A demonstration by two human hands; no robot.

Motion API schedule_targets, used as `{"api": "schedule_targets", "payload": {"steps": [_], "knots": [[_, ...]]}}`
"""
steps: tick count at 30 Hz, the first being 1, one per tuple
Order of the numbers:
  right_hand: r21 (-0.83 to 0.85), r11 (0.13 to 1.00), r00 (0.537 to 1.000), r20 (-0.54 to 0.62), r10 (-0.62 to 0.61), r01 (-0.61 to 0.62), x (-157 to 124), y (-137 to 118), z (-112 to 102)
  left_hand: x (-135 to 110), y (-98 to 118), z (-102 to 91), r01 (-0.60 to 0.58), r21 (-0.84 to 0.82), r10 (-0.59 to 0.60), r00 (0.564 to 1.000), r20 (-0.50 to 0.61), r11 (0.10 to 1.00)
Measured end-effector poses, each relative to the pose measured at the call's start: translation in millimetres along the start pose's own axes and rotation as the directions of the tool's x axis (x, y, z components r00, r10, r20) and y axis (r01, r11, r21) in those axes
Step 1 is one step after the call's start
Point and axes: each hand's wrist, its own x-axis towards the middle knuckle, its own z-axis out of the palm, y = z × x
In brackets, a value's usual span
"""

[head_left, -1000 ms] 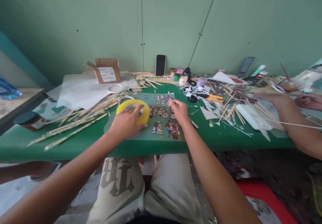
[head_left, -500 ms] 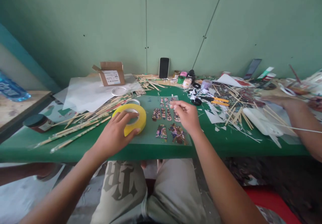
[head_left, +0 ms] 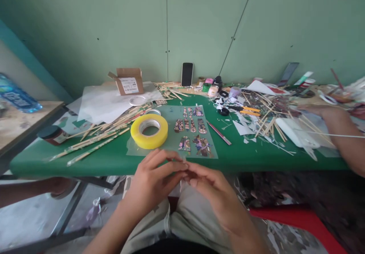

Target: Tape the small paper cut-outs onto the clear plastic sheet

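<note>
My left hand (head_left: 155, 176) and my right hand (head_left: 213, 189) meet at the fingertips over my lap, at the table's front edge. Both are closed in a pinch; whatever lies between them is too small and hidden to name. Just beyond my left hand, a roll of clear yellow tape (head_left: 136, 134) lies flat on a translucent sheet (head_left: 171, 151). Several patterned cut-out pieces (head_left: 184, 143) are laid out in rows on that sheet. A slim pen-like tool (head_left: 219, 133) rests at the sheet's right edge, apart from both hands.
Left are wooden sticks (head_left: 99, 142), a dark-lidded jar (head_left: 53, 135) and an opened cardboard box (head_left: 129, 82). A phone (head_left: 187, 74) leans on the wall. Orange-handled pliers (head_left: 249, 111), paper scraps and a white glue gun (head_left: 296, 134) lie right, near another person's arm (head_left: 340, 132).
My left hand has left the tape roll and my right hand has drawn back from the patterned pieces. They now meet fingertip to fingertip at the front edge. The pen-like tool is uncovered.
</note>
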Motion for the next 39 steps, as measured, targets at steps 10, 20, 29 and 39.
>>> {"api": "schedule_targets", "payload": {"steps": [10, 20, 29, 39], "knots": [[0.198, 0.969, 0.989, 0.004, 0.148, -0.146, -24.4, 23.1, 3.2, -30.2, -0.9, 1.7, -0.03, 0.025, 0.031, 0.999, -0.033, 0.999], [0.277, 0.941, 0.98, 0.096, 0.175, -0.196, -34.5, 20.1, 16.2, -30.4, 6.5, -6.1, -0.022, 0.036, 0.024, 0.999, -0.045, 0.999], [-0.354, 0.93, 0.928, -0.305, -0.213, 0.097, -41.4, 15.2, 0.3, -25.1, 25.1, -37.0, 0.082, -0.017, -0.083, 0.954, -0.287, 0.997], [-0.313, 0.907, 0.935, -0.123, -0.332, 0.281, -53.1, -15.0, 47.2, -18.6, 72.6, -36.3, 0.523, -0.662, -0.626, 0.773, 0.103, 0.537]]}}
